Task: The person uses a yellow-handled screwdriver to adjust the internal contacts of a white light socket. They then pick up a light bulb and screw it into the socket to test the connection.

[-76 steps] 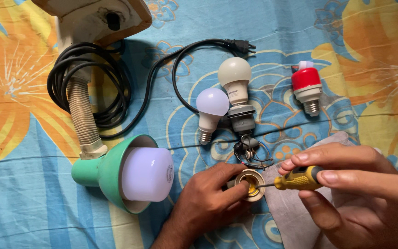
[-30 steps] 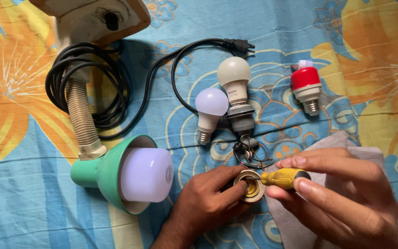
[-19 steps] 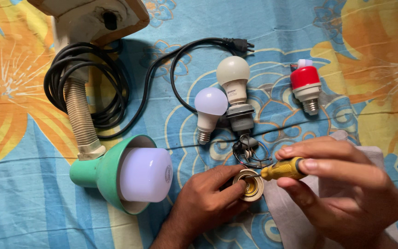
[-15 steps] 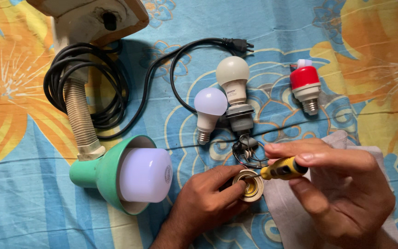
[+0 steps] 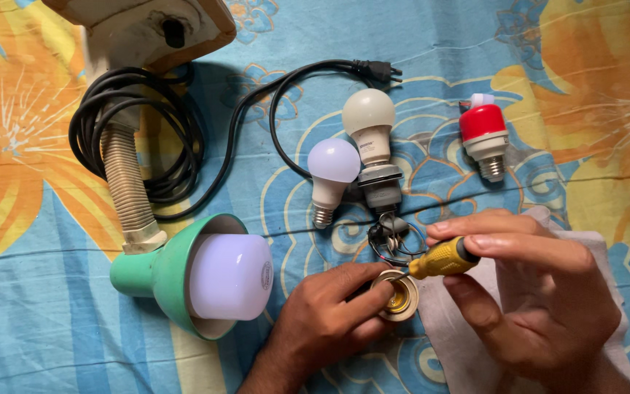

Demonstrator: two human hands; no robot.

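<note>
Left hand (image 5: 326, 321) pinches the brass lamp socket (image 5: 397, 298) by its rim, at about 6 o'clock on the cloth. Right hand (image 5: 534, 292) grips a yellow-handled screwdriver (image 5: 442, 257), tip at the socket's 12 o'clock edge. Socket looks light, rigid, smooth metal, likely slippery; the rim is the best hold. Thin wires (image 5: 390, 241) above look delicate. Green desk lamp (image 5: 176, 273) at 9 o'clock.
</note>
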